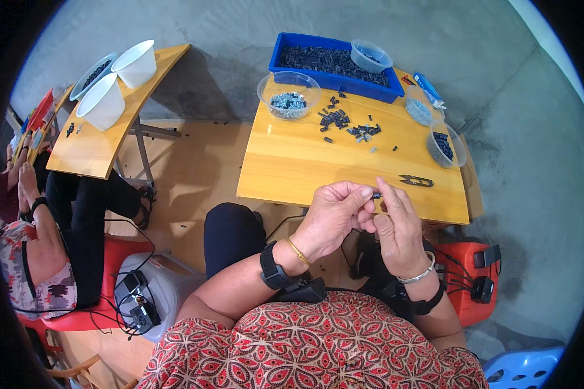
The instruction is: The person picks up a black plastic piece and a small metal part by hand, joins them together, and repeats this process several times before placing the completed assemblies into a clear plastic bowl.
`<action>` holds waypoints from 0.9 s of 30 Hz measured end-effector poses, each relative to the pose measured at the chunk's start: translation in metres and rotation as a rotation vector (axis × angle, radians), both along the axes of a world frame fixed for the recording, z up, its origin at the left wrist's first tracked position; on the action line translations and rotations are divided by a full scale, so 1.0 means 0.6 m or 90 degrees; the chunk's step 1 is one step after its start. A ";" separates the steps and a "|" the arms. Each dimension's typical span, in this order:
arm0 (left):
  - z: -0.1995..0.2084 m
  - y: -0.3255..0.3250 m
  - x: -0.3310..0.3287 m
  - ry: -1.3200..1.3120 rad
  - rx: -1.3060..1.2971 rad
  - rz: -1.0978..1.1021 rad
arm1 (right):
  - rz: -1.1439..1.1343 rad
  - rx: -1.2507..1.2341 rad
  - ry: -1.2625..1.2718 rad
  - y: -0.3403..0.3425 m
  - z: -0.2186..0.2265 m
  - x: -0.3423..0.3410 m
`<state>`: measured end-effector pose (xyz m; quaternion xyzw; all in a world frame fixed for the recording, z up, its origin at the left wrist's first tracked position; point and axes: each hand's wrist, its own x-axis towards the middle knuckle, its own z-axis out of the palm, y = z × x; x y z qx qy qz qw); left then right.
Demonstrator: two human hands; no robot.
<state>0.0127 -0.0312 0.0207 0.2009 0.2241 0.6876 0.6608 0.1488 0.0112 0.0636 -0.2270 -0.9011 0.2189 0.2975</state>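
Just past the near edge of the yellow table, my left hand pinches a small black cylindrical piece between thumb and fingertips. Close against it, my right hand has its fingers stretched out and its thumb apart; the fingers are beside the free end of the piece, and I cannot tell if they touch it. Loose black pieces lie scattered on the table, with a few small clear bits among them. A pair of thread snips rests to the right of my hands.
A blue tray full of black pieces stands at the back, a clear bowl inside it. Other clear bowls hold light-blue or black pieces. On the left, a person sits by another table with white tubs.
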 end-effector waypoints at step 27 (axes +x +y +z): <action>-0.034 0.043 0.005 -0.047 -0.067 -0.039 | -0.071 0.060 0.128 0.062 -0.049 -0.025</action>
